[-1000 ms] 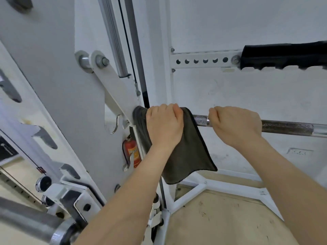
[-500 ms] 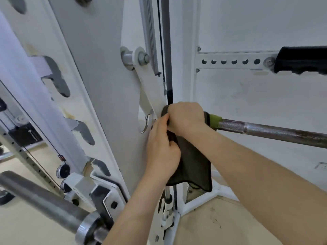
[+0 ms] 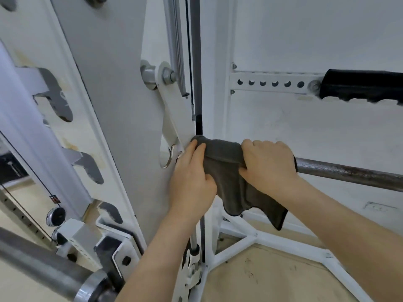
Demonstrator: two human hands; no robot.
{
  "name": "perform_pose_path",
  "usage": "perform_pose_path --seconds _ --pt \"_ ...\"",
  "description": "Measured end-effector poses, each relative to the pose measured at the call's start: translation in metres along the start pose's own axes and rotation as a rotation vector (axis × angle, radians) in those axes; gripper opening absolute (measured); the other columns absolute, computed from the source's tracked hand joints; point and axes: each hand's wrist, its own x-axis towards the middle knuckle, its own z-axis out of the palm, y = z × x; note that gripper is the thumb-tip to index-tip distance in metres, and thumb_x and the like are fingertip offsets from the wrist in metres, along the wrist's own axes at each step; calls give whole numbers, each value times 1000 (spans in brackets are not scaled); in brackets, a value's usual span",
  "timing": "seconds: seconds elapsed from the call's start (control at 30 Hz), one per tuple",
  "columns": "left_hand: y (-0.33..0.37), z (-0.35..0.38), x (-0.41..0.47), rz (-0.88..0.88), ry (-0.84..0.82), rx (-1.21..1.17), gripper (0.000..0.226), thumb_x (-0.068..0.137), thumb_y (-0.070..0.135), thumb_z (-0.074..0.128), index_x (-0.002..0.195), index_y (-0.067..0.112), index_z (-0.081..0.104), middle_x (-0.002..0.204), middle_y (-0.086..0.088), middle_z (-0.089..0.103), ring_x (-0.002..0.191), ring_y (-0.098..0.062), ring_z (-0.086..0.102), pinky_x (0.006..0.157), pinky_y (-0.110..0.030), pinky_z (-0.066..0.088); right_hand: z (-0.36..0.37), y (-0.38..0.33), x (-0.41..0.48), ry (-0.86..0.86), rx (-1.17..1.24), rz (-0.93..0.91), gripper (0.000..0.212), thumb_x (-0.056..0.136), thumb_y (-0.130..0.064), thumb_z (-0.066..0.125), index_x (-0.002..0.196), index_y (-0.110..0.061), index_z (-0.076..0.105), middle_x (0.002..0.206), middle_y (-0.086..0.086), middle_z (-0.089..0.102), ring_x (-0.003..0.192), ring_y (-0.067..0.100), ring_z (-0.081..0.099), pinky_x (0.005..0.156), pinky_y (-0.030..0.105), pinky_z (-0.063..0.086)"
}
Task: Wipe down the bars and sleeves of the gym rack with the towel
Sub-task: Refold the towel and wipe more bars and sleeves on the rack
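A dark grey towel [image 3: 224, 158] is draped over the left end of a horizontal steel bar [image 3: 349, 174], where the bar meets the white rack upright [image 3: 109, 105]. My right hand [image 3: 267, 164] grips the bar through the towel from above. My left hand [image 3: 192, 179] holds the towel's left edge, fingers pinching the cloth against the rack plate. The towel's loose end [image 3: 257, 205] hangs below the bar. The bar's end under the cloth is hidden.
A thick barbell sleeve [image 3: 43, 267] juts in at the lower left. A black padded handle [image 3: 362, 87] sticks out at the upper right on a perforated white bracket [image 3: 270, 82]. White base struts [image 3: 290, 247] cross the beige floor below. A vertical guide rod [image 3: 196, 62] rises behind the towel.
My right hand slid right along the bar with the towel, spreading the cloth wider over the bar. My left hand stayed at the towel's left end. The view shifted slightly.
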Motion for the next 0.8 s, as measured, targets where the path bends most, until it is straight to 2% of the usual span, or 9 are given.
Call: perform_pose_path --seconds 0.1,0.2,0.33,0.4,0.5,0.6,0.67,0.73,0.8 --pt "-1 -10 -7 -7 30 -28 63 84 4 47 145 19 39 152 6 35 137 -14 33 109 -25 30 -16 -33 37 -202 173 11 13 91 -33 50 89 -21 48 76 -2 48 78 24 56 68 32 38" --pt "-7 -15 -24 -9 29 -83 65 79 2 46 139 25 42 142 9 44 130 -15 43 106 -38 41 -19 -74 66 -211 265 -23 9 85 -21 54 85 -19 46 85 1 55 83 26 57 69 33 39" --pt "-10 -18 -33 -144 -14 -185 66 84 2 43 139 38 35 122 24 50 107 -1 50 89 -23 43 -25 -78 69 -235 389 -16 13 82 -13 57 83 -18 45 77 0 48 86 26 57 67 33 38" --pt "-9 -13 -30 -165 -60 -251 65 85 4 43 138 40 34 121 23 55 107 -2 55 88 -26 46 -32 -75 66 -248 472 -37 18 82 -11 55 76 -17 39 80 1 48 84 26 55 67 34 39" --pt "5 -7 -19 -123 3 -382 51 81 3 45 123 32 47 113 14 62 105 -4 60 86 -31 51 -56 -72 63 -87 602 -41 20 87 -12 50 73 -15 35 82 1 44 80 25 48 67 34 38" --pt "17 -11 -4 -104 155 -334 24 83 7 52 88 30 49 84 9 59 75 3 56 60 -13 39 -66 -77 60 123 702 0 28 89 -11 46 67 -18 30 69 -3 35 67 21 40 64 33 34" --pt "16 -11 0 -129 199 -301 23 81 10 54 76 30 44 73 8 55 61 2 49 51 -10 33 -58 -85 57 157 874 -3 16 88 -9 44 76 -16 35 74 0 42 72 22 42 65 35 36" --pt "10 -3 -4 -133 176 -320 24 79 5 52 85 27 49 80 5 59 68 -1 53 56 -12 36 -43 -88 53 96 980 -15 8 87 -10 44 93 -13 39 94 8 54 82 27 50 70 36 40" --pt "3 11 -12 -160 125 -328 30 79 1 51 95 27 52 87 5 62 77 -8 57 63 -20 40 -27 -86 51 -10 831 -25 28 89 -16 43 116 -8 42 112 11 57 96 33 57 73 35 37"
